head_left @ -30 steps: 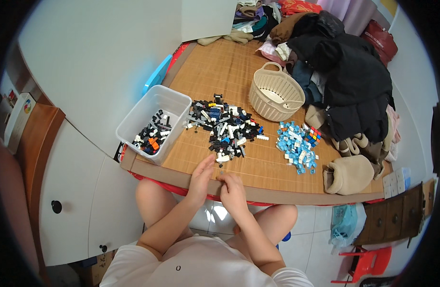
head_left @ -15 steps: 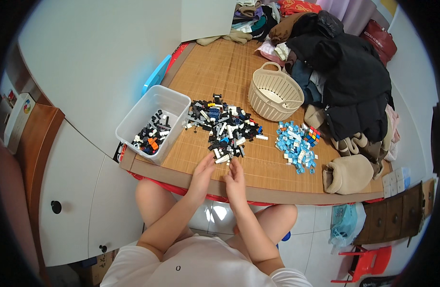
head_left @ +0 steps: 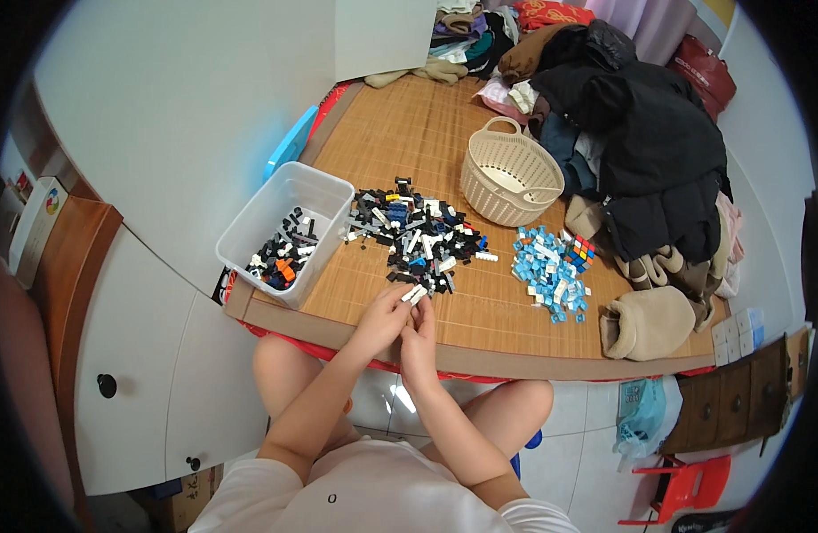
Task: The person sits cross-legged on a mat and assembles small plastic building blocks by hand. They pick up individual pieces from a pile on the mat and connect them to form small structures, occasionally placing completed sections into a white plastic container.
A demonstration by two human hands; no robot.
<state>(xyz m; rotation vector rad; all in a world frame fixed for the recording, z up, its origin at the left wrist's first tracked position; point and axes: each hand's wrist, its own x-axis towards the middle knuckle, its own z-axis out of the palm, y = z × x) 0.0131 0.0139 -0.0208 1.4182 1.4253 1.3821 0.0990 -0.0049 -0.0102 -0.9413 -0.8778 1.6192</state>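
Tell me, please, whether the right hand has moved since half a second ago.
Yes: against the clear plastic box, which has stayed put, the right hand has shifted left, toward the left hand.

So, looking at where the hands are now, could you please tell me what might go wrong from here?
The white piece at the fingertips of the left hand and right hand could slip, and with the near edge of the mat so close, it might drop to the floor.

The hands are also right by the pile of bricks, so a careless nudge might scatter loose ones.
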